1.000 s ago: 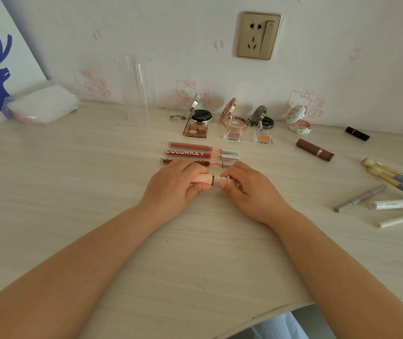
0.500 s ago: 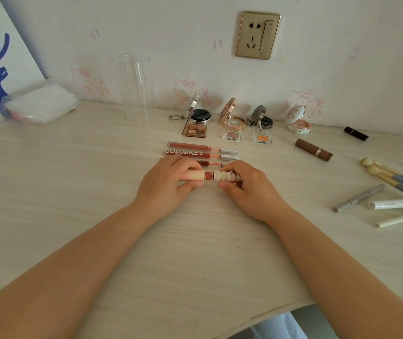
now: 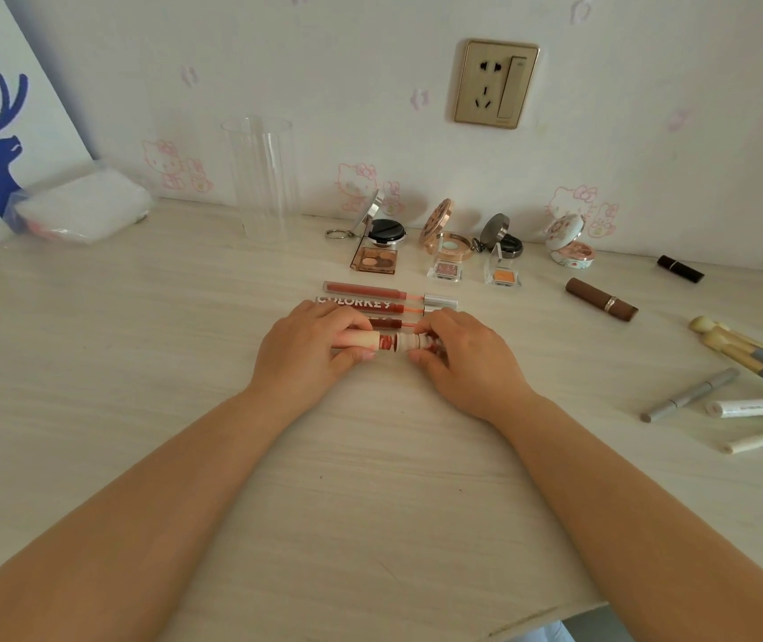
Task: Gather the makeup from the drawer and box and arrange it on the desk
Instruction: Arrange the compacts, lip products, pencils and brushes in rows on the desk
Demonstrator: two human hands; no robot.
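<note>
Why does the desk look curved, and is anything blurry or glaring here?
Head view: the wide-angle lens bows the desk edge and stretches the forearms near the frame; light is soft and even, with faint shadows and no harsh glare; the clear cylinder looks hazy against the wall; both hands and the lip tube are sharp.

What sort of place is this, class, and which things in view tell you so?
Probably a bedroom desk at home used for makeup: open compacts along the cartoon-cat wallpaper, lip gloss tubes lined up, brushes at the right.
</note>
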